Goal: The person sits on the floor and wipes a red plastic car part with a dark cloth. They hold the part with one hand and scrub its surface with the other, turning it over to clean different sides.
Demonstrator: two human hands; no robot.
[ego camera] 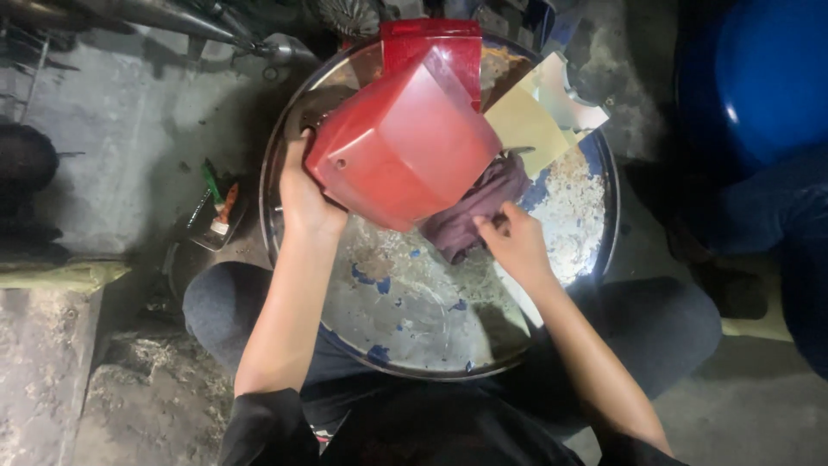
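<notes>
On the far half of the drum top [405, 328], toward its left edge, we steadied the red plastic cover [401, 147] with our left hand [304, 197], fingers curled round its near-left corner; our right hand [511, 237] pinched the dark cloth [479, 207] just under the cover's near edge; we judged ourselves mid-wipe; the next stroke called for firm bracing.

red cover [404, 147] (glossy) | maroon rag [473, 207] | blue-flecked grey drum lid [414, 302]
</notes>
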